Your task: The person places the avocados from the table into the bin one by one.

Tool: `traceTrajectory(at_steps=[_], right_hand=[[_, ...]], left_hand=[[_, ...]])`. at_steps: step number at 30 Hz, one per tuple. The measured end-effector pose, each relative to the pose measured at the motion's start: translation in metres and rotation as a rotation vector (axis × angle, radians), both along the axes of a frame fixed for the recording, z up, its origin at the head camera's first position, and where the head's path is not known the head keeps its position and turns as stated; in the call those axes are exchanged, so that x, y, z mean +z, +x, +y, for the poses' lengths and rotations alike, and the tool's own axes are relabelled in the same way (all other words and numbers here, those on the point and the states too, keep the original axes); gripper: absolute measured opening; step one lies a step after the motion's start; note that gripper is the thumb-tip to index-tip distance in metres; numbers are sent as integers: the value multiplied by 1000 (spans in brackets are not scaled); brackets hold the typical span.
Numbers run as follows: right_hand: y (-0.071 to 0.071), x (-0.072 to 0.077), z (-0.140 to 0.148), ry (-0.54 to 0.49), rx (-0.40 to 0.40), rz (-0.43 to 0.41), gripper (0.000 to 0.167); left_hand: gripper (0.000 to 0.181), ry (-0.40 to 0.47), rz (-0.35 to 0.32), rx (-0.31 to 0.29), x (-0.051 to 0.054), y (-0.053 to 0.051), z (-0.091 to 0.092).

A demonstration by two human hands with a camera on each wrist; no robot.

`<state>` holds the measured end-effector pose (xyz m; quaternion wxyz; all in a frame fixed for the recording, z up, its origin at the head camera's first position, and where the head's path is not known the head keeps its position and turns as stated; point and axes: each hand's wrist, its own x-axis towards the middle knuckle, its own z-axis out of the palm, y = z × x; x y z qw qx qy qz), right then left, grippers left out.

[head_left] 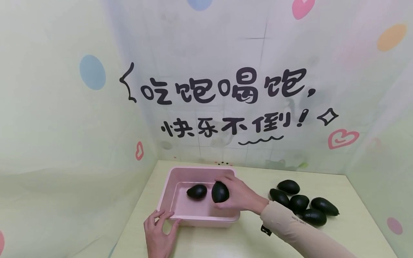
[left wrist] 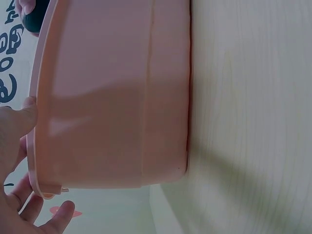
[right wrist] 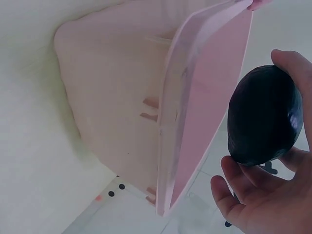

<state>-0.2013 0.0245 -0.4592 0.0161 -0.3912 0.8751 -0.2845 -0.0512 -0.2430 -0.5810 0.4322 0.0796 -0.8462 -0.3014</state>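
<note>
Right hand [head_left: 237,194] has its fingers and thumb clamped round a dark avocado [head_left: 220,192] up above the pink bin [head_left: 206,223], another avocado [head_left: 197,192] lies inside, and the left hand [head_left: 159,231], fingers apart, grips the bin's near left corner

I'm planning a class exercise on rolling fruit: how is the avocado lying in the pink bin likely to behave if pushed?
The avocado would probably roll in a curve, as its rounded body narrows toward one end. It seems unlikely to leave the pink bin, whose raised walls surround it.
</note>
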Motion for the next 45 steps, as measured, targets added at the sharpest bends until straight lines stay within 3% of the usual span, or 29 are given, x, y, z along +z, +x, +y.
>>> traceTrajectory(at_steps=[14, 22, 36, 45], right_hand=[[-12, 1, -28, 16, 33, -2, 80], [-14, 4, -37, 36, 21, -60, 85], [-13, 14, -35, 33, 29, -48, 86], [-15, 10, -29, 13, 35, -12, 82]], left_hand=[[36, -6, 8, -1, -1, 0, -2], [37, -17, 12, -7, -2, -1, -1], [36, -13, 9, -2, -2, -2, 0], [37, -18, 20, -3, -2, -2, -1]])
